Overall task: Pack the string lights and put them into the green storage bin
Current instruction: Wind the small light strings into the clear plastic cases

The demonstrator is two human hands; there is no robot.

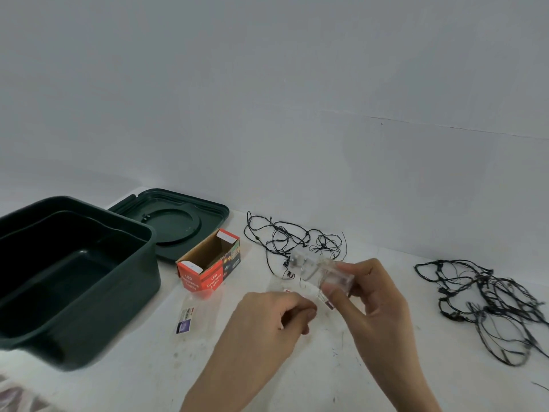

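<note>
The dark green storage bin (98,295) stands open at the left with nothing visible in it. Its lid (178,221) lies flat behind it. A tangle of black string lights (297,239) lies at the back of the white table, and a second tangle (487,304) lies at the right. My right hand (377,295) grips a clear battery case (320,272) whose wire runs to the back tangle. My left hand (270,316) pinches a thin clear plastic bag (297,294) just below the case.
An open red and orange LED lights carton (208,266) lies on its side between the bin and my hands. A small clear labelled packet (187,318) lies in front of it. A grey wall runs close behind the table.
</note>
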